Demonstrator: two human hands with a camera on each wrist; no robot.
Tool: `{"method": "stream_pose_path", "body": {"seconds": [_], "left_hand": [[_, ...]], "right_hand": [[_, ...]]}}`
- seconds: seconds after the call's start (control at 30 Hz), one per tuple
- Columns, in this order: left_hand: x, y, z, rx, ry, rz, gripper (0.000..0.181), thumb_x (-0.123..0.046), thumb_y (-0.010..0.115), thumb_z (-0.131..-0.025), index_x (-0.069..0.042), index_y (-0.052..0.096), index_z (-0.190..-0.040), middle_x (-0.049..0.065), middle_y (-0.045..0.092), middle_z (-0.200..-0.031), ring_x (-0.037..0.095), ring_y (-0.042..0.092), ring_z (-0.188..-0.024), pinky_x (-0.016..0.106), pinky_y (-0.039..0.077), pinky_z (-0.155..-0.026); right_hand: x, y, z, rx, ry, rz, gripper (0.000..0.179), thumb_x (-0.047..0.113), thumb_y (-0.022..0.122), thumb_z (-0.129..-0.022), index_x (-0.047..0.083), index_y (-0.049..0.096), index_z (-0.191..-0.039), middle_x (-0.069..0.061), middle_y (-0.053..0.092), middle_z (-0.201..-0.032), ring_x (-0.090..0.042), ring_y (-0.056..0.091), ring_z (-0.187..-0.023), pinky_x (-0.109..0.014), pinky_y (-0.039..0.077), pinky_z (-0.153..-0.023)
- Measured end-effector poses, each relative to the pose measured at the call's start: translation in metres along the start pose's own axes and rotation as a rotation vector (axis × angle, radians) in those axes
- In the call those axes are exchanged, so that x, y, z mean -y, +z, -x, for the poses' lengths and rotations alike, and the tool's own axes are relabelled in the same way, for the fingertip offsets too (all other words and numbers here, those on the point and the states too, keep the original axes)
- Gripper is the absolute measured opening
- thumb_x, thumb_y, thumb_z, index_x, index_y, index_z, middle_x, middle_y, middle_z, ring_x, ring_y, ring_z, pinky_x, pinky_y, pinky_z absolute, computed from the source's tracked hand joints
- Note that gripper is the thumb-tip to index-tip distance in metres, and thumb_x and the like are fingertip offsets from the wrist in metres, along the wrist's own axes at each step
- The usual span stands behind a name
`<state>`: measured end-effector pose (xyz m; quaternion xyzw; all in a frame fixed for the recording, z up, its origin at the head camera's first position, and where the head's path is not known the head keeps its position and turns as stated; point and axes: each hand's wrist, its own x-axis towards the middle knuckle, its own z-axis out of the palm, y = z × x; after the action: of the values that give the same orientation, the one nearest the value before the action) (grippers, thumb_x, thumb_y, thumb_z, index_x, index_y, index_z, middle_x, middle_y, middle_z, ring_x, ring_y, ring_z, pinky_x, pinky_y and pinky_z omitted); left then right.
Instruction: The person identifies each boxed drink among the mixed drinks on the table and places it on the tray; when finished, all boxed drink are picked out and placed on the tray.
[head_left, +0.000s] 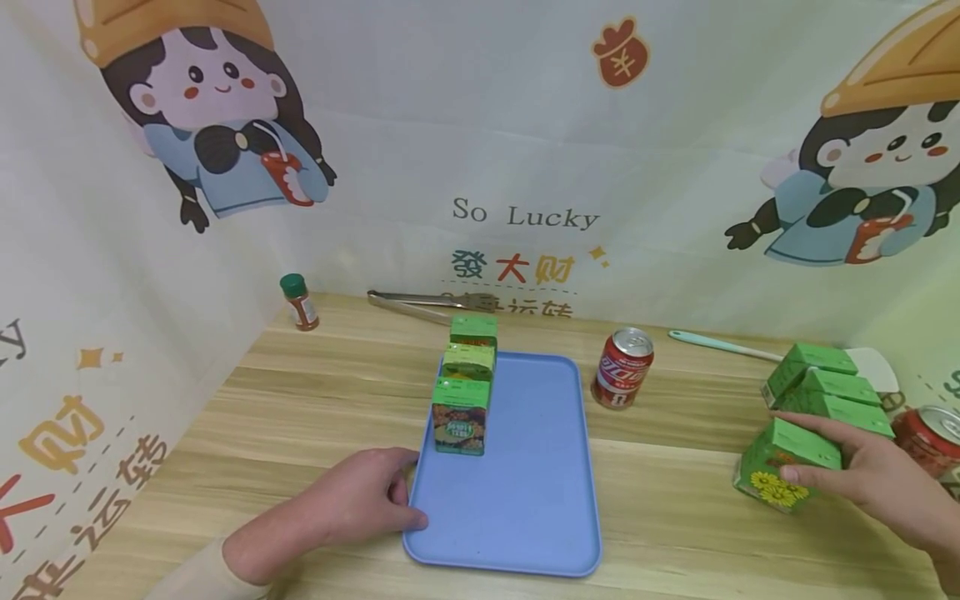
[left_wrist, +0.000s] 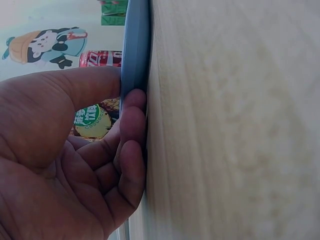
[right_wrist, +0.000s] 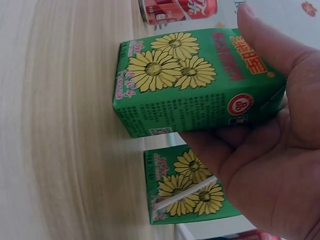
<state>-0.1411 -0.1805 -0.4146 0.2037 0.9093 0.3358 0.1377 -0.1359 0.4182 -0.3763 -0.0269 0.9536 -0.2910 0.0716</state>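
My left hand (head_left: 367, 496) grips the near left edge of a blue tray (head_left: 525, 500), its thumb at the rim and the other fingers curled against the side. Three green drink cartons stand in a row along the tray's left side, the nearest carton (head_left: 460, 421) showing a dark picture front. On the right, my right hand (head_left: 873, 475) holds a green drink carton (right_wrist: 170, 75) with yellow flowers, thumb on one side and fingers on the other. It tilts slightly, close above the wooden table. Beyond it stand more green cartons (head_left: 817, 367); one carton (right_wrist: 187, 187) shows a white straw.
A red soda can (head_left: 622, 371) stands right of the tray, and another red can (head_left: 930, 437) sits at the far right. Metal tongs (head_left: 420, 302), a red shaker with green cap (head_left: 300, 304) and a pale-green-handled utensil (head_left: 723, 344) lie or stand along the back wall.
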Motion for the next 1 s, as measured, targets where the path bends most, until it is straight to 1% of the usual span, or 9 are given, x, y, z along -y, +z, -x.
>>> {"method": "stream_pose_path", "body": {"seconds": [0.07,0.23,0.33,0.53,0.63,0.73,0.8,0.87,1.0], "left_hand": [[0.000,0.000,0.000,0.001,-0.005,0.001,0.087,-0.024,0.098,-0.085,0.016,0.056,-0.149,-0.010,0.065,-0.074,0.011,0.060,-0.064,0.030,0.050,-0.062],[-0.001,0.000,0.000,0.010,-0.026,-0.005,0.088,-0.025,0.097,-0.085,0.016,0.055,-0.151,-0.010,0.065,-0.074,0.011,0.061,-0.065,0.030,0.050,-0.063],[-0.001,-0.001,0.001,0.013,-0.029,-0.009,0.088,-0.026,0.097,-0.085,0.016,0.054,-0.151,-0.010,0.066,-0.074,0.011,0.061,-0.065,0.030,0.051,-0.064],[0.001,0.000,0.000,0.014,-0.018,0.005,0.089,-0.026,0.097,-0.086,0.017,0.054,-0.151,-0.010,0.065,-0.074,0.012,0.060,-0.065,0.030,0.051,-0.065],[0.001,0.000,0.000,0.013,-0.016,0.002,0.090,-0.026,0.097,-0.086,0.017,0.054,-0.151,-0.010,0.065,-0.074,0.011,0.060,-0.065,0.030,0.051,-0.066],[0.002,0.000,0.000,0.011,-0.016,-0.002,0.089,-0.026,0.097,-0.085,0.017,0.054,-0.150,-0.011,0.065,-0.074,0.011,0.060,-0.065,0.030,0.051,-0.066],[0.002,0.001,0.000,0.010,-0.014,-0.003,0.089,-0.026,0.097,-0.085,0.018,0.054,-0.150,-0.011,0.065,-0.074,0.010,0.060,-0.065,0.030,0.050,-0.066],[0.002,0.001,0.000,0.010,-0.012,-0.003,0.089,-0.026,0.097,-0.085,0.018,0.054,-0.150,-0.011,0.065,-0.074,0.010,0.060,-0.065,0.030,0.050,-0.066],[0.002,0.001,0.000,0.009,-0.012,-0.006,0.089,-0.027,0.097,-0.085,0.017,0.054,-0.150,-0.011,0.065,-0.074,0.010,0.060,-0.065,0.030,0.050,-0.066]], "right_hand": [[-0.001,0.000,0.000,0.004,-0.002,0.003,0.085,0.034,0.080,-0.106,-0.005,0.038,-0.169,-0.045,0.039,-0.163,-0.065,0.046,-0.138,-0.055,0.058,-0.089],[-0.007,0.001,-0.001,0.011,-0.013,-0.023,0.084,0.031,0.079,-0.106,-0.004,0.037,-0.170,-0.043,0.038,-0.165,-0.056,0.047,-0.138,-0.028,0.050,-0.079],[-0.013,0.002,-0.003,0.021,-0.026,-0.073,0.083,0.026,0.079,-0.106,-0.005,0.036,-0.170,-0.042,0.035,-0.167,-0.064,0.040,-0.144,-0.026,0.052,-0.082],[-0.022,0.006,-0.005,0.039,-0.039,-0.141,0.080,0.021,0.078,-0.107,-0.001,0.036,-0.171,-0.038,0.033,-0.170,-0.067,0.034,-0.146,-0.021,0.052,-0.085],[-0.025,0.007,-0.005,0.044,-0.050,-0.161,0.078,0.020,0.077,-0.107,0.002,0.037,-0.172,-0.022,0.038,-0.172,-0.066,0.034,-0.147,-0.021,0.052,-0.086],[-0.028,0.010,-0.005,0.037,-0.084,-0.202,0.075,0.015,0.077,-0.107,0.006,0.041,-0.172,0.014,0.044,-0.164,-0.024,0.049,-0.151,-0.021,0.053,-0.087],[-0.029,0.011,-0.004,0.036,-0.116,-0.255,0.072,0.010,0.076,-0.107,0.009,0.043,-0.171,0.034,0.044,-0.154,0.005,0.050,-0.140,-0.021,0.055,-0.087],[-0.030,0.013,-0.005,0.038,-0.152,-0.318,0.070,0.004,0.074,-0.106,0.013,0.047,-0.170,0.043,0.045,-0.148,0.025,0.044,-0.125,-0.021,0.056,-0.087],[-0.030,0.013,-0.006,0.063,-0.171,-0.417,0.068,-0.002,0.070,-0.107,0.017,0.050,-0.169,0.042,0.049,-0.147,0.021,0.050,-0.125,-0.021,0.058,-0.088]]}}
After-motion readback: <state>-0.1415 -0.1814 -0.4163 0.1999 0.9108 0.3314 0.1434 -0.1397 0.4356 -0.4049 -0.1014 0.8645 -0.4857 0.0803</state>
